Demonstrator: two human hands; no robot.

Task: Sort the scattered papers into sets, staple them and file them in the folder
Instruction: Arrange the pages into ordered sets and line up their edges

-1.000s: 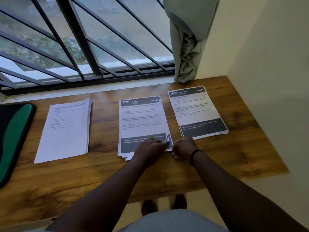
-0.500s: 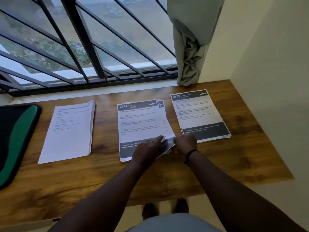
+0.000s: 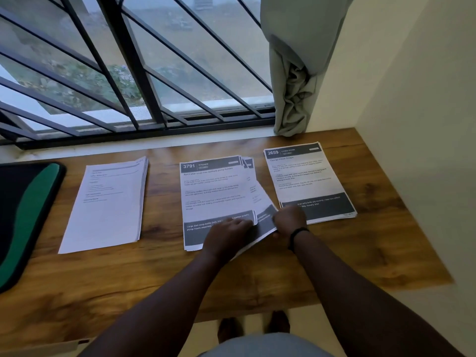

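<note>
Three paper stacks lie on the wooden desk (image 3: 334,253). The middle stack (image 3: 213,191), headed "3791 KITCHEN", is fanned out at its right side. My left hand (image 3: 229,234) presses flat on the top sheet's bottom edge. My right hand (image 3: 289,219) pinches the lower right corners of the sheets underneath and pulls them out to the right. To the right lies the stack headed "2659 LIVING ROOM" (image 3: 306,176). A plain white stack (image 3: 108,202) lies to the left.
A black and green folder (image 3: 23,217) lies at the desk's left edge. A barred window (image 3: 128,73) runs along the back, with a knotted grey curtain (image 3: 296,86) at its right. A wall closes the right side.
The lower sheets of the middle stack have slid out to the right under my right hand, fanning the stack. My left hand stays pressed on the top sheet.
</note>
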